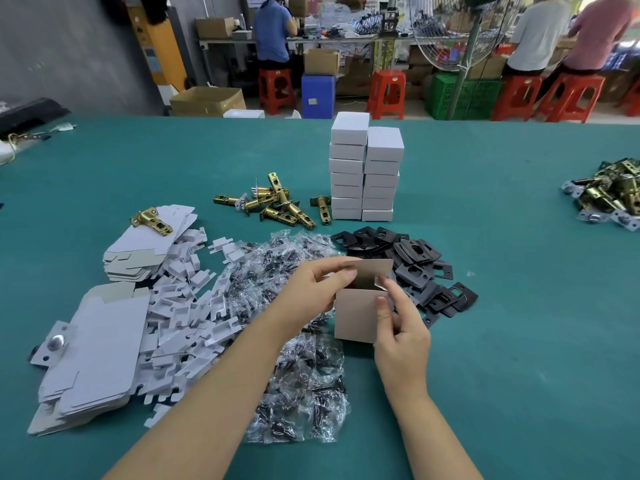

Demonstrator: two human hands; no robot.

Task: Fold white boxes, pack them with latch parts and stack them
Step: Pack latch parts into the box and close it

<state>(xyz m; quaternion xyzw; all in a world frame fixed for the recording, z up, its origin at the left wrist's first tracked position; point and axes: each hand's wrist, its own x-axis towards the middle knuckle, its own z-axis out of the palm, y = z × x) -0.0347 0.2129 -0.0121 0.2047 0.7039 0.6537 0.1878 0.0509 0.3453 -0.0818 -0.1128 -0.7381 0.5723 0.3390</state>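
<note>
From the head camera, both hands hold a half-folded box (356,315) just above the green table (519,306), near its front middle. The left hand (311,292) pinches the box's upper left edge by the raised flap; the right hand (401,327) grips its right side, thumb pressed on the front panel. Behind it lie black plates (415,265), brass latches (277,206) and two stacks of closed boxes (365,174). Flat box blanks (97,358) lie at left, bagged screws (301,386) under the forearms.
</note>
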